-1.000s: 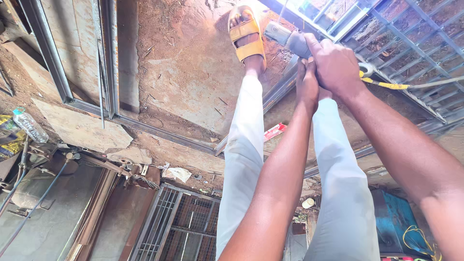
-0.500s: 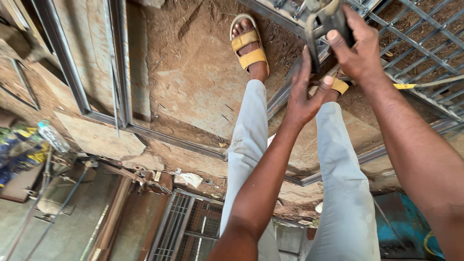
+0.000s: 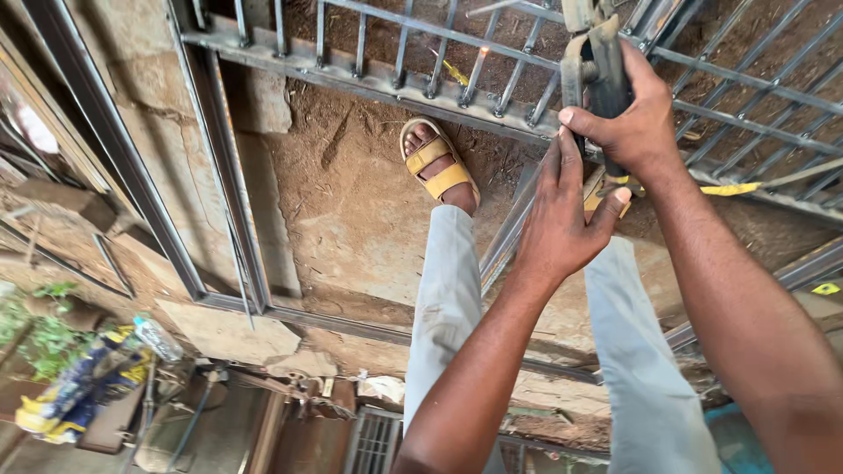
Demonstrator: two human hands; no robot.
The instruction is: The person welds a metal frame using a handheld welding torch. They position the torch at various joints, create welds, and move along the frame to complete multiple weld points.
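My right hand (image 3: 634, 123) is closed around a dark, worn power tool (image 3: 597, 61) held upright near the top of the head view. A yellowish cable (image 3: 746, 186) runs off to the right from under it. My left hand (image 3: 562, 219) is flat and open just below, with its fingertips against the tool's side and its thumb under my right wrist. Both hands hang over a steel bar grille (image 3: 421, 83) lying on the dirt. My foot in a yellow sandal (image 3: 437, 167) stands beside the grille's edge, and my grey trouser legs (image 3: 448, 298) are below.
Steel frame sections (image 3: 206, 184) lie on the dirt and concrete at the left. A plastic bottle (image 3: 158, 338), a blue and yellow bundle (image 3: 70, 395) and plants (image 3: 44, 325) sit at the lower left. Scrap and another grille (image 3: 373, 439) lie at the bottom.
My left hand has let go of the tool and opened flat. My right hand has carried the tool forward over the grille, which now fills the top of the view.
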